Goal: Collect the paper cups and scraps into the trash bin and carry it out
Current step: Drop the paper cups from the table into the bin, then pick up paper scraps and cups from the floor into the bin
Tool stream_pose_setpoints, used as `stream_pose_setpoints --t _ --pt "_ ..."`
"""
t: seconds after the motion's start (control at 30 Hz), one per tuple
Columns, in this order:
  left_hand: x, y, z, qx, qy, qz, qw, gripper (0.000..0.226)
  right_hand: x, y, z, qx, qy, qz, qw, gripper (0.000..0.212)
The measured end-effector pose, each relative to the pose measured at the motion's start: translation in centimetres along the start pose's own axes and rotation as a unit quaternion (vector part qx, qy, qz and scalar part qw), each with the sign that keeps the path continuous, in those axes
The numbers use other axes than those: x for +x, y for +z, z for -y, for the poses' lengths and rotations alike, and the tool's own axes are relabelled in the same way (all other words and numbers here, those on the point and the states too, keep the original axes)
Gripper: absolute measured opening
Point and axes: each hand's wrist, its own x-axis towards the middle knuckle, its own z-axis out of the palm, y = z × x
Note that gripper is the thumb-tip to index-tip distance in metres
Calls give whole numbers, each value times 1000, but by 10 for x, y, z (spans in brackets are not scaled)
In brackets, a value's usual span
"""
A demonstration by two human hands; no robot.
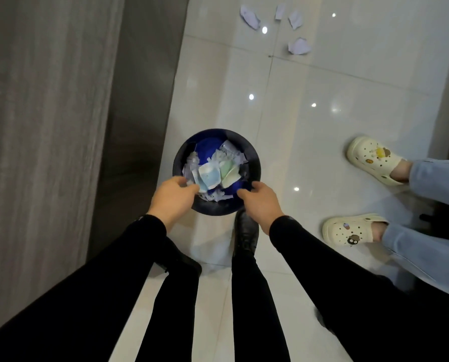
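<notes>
A round dark trash bin with a blue liner stands on the glossy white floor in front of my feet. Inside lie a blue paper cup, a green paper cup and several torn paper scraps. My left hand grips the bin's near left rim, fingers curled over the edge. My right hand holds the near right rim the same way. Several white paper scraps lie farther off on the floor at the top of the view.
A grey wall and a dark door panel run along the left, close to the bin. Another person's legs in light jeans and cream clogs stand to the right. My black shoe is just behind the bin.
</notes>
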Motion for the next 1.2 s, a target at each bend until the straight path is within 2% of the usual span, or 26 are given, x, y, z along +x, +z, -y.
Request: stream_pose_setpoints --t 0.1,0.23,0.4,0.47,0.57,0.73,0.93,1.07,1.2 --pt "3 -4 3 24 -6 -6 1000 36 8 -2 -14 -12 73 -35 997 50" --pt "13 -2 10 39 -6 -14 999 39 30 8 -34 -15 153 -12 988 49" --pt "27 6 19 59 11 -10 998 38 53 30 -51 208 214 42 954 28" --pt "29 8 22 58 15 -12 998 37 60 35 -56 262 207 31 942 34" --pt "27 8 19 57 30 -26 998 34 60 32 -55 238 175 25 955 40" --pt "5 -3 -18 48 87 -42 994 31 26 -9 -24 250 130 20 959 28" --pt "-67 -39 -107 34 179 -72 981 26 -60 -88 41 337 102 18 936 17" --pt "-136 -75 -184 6 248 -70 966 22 -120 -146 99 356 73 22 931 13" --pt "-202 -112 -248 -47 309 -72 947 14 -172 -210 158 314 12 20 949 34"
